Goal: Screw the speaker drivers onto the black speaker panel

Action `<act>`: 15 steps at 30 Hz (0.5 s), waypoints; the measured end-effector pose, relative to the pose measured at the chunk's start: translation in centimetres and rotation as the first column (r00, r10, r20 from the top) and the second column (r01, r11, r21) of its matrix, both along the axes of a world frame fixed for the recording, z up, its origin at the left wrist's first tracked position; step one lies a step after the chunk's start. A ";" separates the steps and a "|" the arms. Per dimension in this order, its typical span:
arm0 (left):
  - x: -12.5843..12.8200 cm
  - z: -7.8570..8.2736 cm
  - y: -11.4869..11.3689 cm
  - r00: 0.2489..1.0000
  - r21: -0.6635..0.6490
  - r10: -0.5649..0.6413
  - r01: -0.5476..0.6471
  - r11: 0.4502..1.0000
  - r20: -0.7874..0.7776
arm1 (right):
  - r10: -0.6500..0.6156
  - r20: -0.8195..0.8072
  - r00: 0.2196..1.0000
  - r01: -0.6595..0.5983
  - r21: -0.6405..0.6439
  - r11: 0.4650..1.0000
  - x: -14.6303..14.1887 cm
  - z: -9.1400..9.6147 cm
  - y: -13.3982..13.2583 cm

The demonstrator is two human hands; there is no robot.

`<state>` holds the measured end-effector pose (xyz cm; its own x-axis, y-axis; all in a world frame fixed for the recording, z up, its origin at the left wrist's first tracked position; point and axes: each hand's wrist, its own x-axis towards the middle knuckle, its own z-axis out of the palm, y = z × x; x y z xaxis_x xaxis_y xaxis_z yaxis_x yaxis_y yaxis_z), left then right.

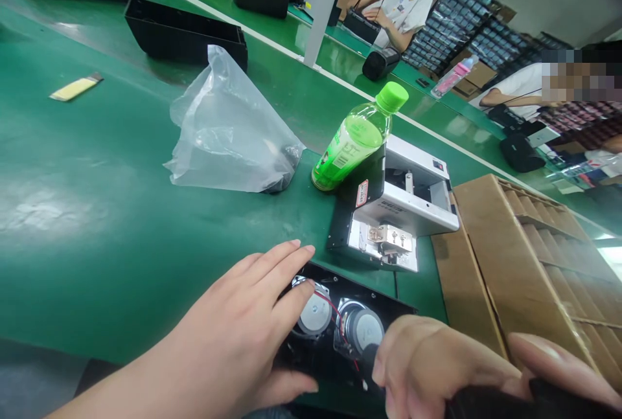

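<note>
Below me lies a black speaker panel (393,305) with two round silver-backed speakers, one of them the right-hand speaker (367,328), and red and black wires. My left hand (253,322) holds the panel's left end, its fingers reaching over the far side and the left speaker and its thumb on the near side. My right hand (432,361) is closed around a black tool (490,401) at the panel's right end. The tool's dark nose comes out beside the right speaker. Its tip is hard to see, and the hand hides its exact kind.
Beyond the panel stand a silver-and-black machine (403,205) and a green-capped bottle (350,144). A plastic bag (233,127), black housing (184,30) and yellow strip (75,87) lie leftward. A divided cardboard box (486,237) stands right. People work across the green table (121,244).
</note>
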<state>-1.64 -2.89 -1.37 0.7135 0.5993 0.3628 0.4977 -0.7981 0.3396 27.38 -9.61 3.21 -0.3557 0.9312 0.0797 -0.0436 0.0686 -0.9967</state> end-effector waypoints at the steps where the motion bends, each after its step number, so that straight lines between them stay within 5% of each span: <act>1: 0.0 -0.1 -0.1 1.000 0.005 0.004 -0.004 1.000 -0.001 | -0.101 0.002 0.995 0.101 0.007 0.995 -0.9 -0.1 0.1; 5: 0.1 -0.6 -0.6 0.999 0.034 0.032 -0.032 0.999 -0.007 | -0.456 0.017 0.890 0.452 0.109 0.885 -5.0 -0.7 0.5; 15: -0.1 -1.6 -1.2 0.999 0.084 0.048 -0.047 0.995 -0.002 | -0.373 0.086 0.924 0.350 0.206 0.914 -7.4 -1.0 -0.7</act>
<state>-1.72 -4.13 -2.97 0.6866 0.6001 0.4103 0.5371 -0.7991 0.2700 20.01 -10.27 2.25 -0.0151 0.9709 0.2392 0.1392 0.2389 -0.9610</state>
